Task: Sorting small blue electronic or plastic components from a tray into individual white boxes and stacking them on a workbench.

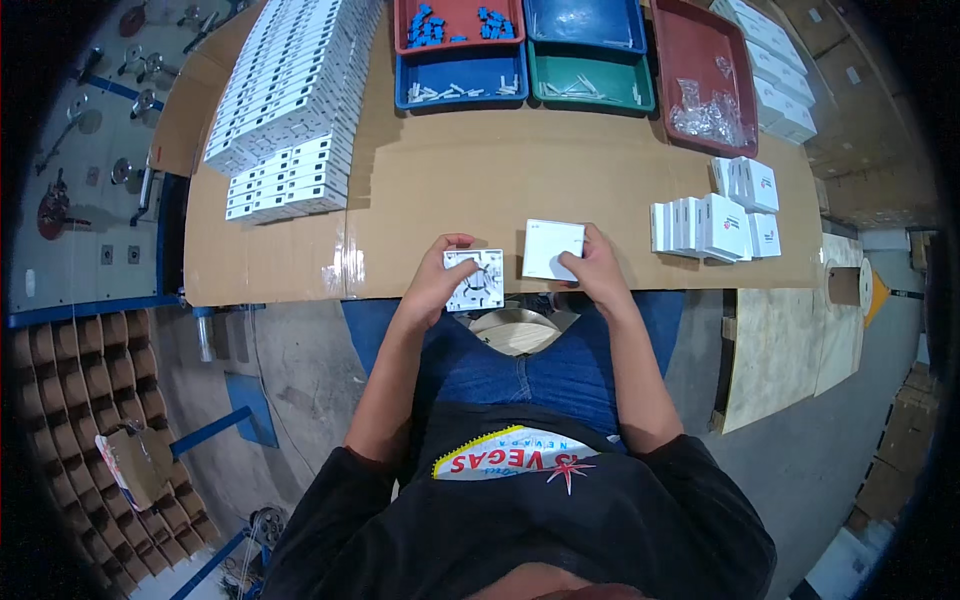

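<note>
My left hand grips a square white plate with dark marks or openings on its face, the thumb lying on top. Over the table's front edge, my right hand holds a plain white square cover by its right side, thumb on its face. The two pieces are held side by side, a small gap apart. What lies beneath each piece is hidden.
Tall stacks of white boxes stand at the back left. Trays hold blue parts, white pins and clear plastic pieces. White square units stand in rows at right on the cardboard-covered table.
</note>
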Available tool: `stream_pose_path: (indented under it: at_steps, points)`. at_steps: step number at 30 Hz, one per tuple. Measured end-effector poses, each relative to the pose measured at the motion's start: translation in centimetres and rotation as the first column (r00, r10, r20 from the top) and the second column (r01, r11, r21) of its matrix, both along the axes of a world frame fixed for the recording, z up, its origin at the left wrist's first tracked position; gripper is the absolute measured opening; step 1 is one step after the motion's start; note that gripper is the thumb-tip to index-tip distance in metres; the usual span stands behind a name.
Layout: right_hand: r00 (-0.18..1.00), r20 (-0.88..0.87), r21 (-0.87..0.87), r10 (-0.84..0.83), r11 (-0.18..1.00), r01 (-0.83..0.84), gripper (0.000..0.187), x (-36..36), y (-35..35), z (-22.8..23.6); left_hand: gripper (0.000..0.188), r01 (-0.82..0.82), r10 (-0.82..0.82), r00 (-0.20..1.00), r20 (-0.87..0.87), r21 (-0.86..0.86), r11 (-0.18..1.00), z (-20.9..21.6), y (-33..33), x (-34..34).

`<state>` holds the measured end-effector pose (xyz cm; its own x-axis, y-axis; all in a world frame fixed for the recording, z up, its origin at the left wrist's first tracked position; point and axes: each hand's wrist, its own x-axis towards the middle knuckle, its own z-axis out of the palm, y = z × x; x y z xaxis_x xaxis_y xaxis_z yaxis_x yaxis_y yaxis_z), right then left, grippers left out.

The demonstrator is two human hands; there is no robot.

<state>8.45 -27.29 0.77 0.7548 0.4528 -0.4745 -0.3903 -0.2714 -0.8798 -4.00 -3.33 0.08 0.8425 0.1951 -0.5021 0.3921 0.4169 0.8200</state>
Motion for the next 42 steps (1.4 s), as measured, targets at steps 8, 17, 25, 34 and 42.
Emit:
stream_pose_path:
  at_steps: [8,17,25,34,42]
  points:
    - [0.827,0.430,-0.216,0.362,0.931,-0.295,0.060,4.9,-2.5,-0.5,0.045,0.458,-0.515,0.832,-0.205,0.778,0.430,1.7,1.5,5.3]
    - [0.663,0.691,-0.354,0.288,0.934,-0.038,0.075,3.2,-0.7,1.0,0.096,0.056,-0.317,0.948,-0.016,0.991,0.119,2.0,-0.7,5.6]
    - [0.589,0.697,-0.361,0.408,0.910,-0.202,0.073,5.5,-1.2,-1.4,0.102,-0.050,-0.318,0.942,0.106,0.982,0.181,-1.5,0.9,4.2]
    - [0.627,0.655,-0.363,0.422,0.903,-0.229,0.065,5.6,-1.1,-2.6,0.094,-0.075,-0.299,0.947,0.114,0.987,0.140,-2.6,1.2,4.2]
    - [0.615,0.689,-0.347,0.382,0.920,-0.182,0.063,5.8,-1.8,-2.4,0.101,-0.085,-0.305,0.945,0.121,0.988,0.126,-2.3,0.7,4.5]
